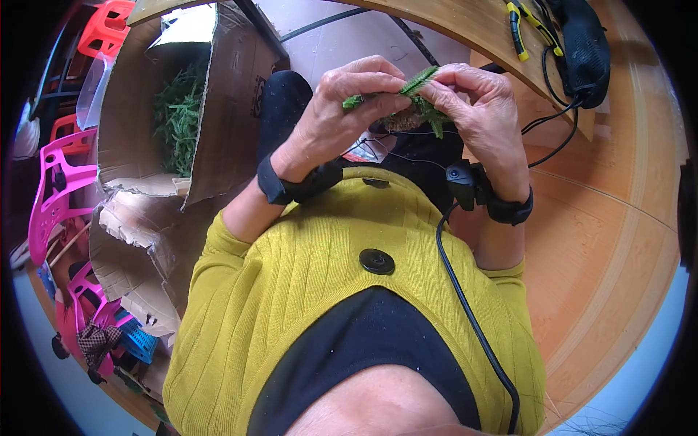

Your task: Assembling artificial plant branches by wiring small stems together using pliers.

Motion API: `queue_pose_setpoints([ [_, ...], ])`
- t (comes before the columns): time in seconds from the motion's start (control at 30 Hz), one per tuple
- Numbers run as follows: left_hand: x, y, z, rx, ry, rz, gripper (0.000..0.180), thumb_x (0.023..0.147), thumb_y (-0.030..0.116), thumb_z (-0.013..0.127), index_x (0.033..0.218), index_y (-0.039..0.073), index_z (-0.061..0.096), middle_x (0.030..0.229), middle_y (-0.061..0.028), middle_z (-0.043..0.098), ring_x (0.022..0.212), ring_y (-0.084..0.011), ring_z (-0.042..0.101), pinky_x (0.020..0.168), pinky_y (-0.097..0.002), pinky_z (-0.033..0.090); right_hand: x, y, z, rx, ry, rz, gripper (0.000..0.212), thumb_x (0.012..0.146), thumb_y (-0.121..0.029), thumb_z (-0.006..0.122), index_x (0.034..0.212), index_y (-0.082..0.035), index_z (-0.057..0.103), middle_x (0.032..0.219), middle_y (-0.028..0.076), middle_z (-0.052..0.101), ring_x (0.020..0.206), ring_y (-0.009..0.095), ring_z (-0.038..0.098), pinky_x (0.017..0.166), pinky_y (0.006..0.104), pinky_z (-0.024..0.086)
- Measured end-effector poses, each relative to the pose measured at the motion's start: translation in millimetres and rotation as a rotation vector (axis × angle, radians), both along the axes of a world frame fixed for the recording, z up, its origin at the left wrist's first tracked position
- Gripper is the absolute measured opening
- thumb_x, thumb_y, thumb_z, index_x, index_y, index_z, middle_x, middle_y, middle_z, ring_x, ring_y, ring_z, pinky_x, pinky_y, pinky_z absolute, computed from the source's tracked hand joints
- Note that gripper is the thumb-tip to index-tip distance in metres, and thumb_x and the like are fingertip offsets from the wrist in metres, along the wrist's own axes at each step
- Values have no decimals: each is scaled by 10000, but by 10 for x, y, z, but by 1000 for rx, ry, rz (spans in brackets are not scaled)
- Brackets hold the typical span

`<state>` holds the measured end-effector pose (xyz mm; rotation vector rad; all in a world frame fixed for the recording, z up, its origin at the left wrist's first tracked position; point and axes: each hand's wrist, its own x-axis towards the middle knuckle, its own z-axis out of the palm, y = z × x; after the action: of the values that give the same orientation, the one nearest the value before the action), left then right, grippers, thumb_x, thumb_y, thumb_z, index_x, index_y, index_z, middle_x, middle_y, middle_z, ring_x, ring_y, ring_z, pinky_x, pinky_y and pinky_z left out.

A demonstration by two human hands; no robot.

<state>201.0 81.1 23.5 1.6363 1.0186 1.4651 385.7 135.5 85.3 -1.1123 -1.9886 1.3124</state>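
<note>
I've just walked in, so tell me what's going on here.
Someone in a yellow-green top is pinching a green fern-like sprig with the left hand and right hand, held close together. To the left, an open cardboard box holds heaped greenery. A yellow-and-black hand tool lies on the wooden table at the upper right.

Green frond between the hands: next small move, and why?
I'd probably steady the green frond with the left hand while the right hand eases it toward the brown clump: both hands are at the frond, and the clump shows just below. Any join is hidden.
</note>
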Motion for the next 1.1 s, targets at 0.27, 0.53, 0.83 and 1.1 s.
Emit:
queue_pose_setpoints([
  [0.27,-109,57,56,-89,-34,-238,131,847,63,671,956,-7,692,874,-75,642,798,-174,640,701,-261,517,-27,-82,-106,57,80,-63,50,873,-11,622,878,15,664,787,4,641,697,58,575,674,184,484],
  [0.53,-36,-22,63,-188,65,-255,165,851,105,686,939,-35,683,835,-73,635,767,-155,634,680,-261,511,25,-144,-258,-304,202,-141,43,881,-6,609,858,11,641,776,5,635,709,55,575,663,185,475],
  [0.83,69,-121,43,-486,-294,-161,192,847,150,707,905,-32,688,817,-34,640,775,-91,615,687,-232,498,-32,-271,-263,34,237,-207,62,896,-52,631,851,-14,651,796,11,642,733,57,569,669,190,455],
  [1.1,44,-125,87,-668,-472,-228,169,848,160,706,894,-2,703,808,-6,646,737,-75,604,699,-216,485,-12,-296,-218,-163,245,-225,41,884,-31,643,865,2,657,811,-4,624,707,42,554,631,172,435],
])
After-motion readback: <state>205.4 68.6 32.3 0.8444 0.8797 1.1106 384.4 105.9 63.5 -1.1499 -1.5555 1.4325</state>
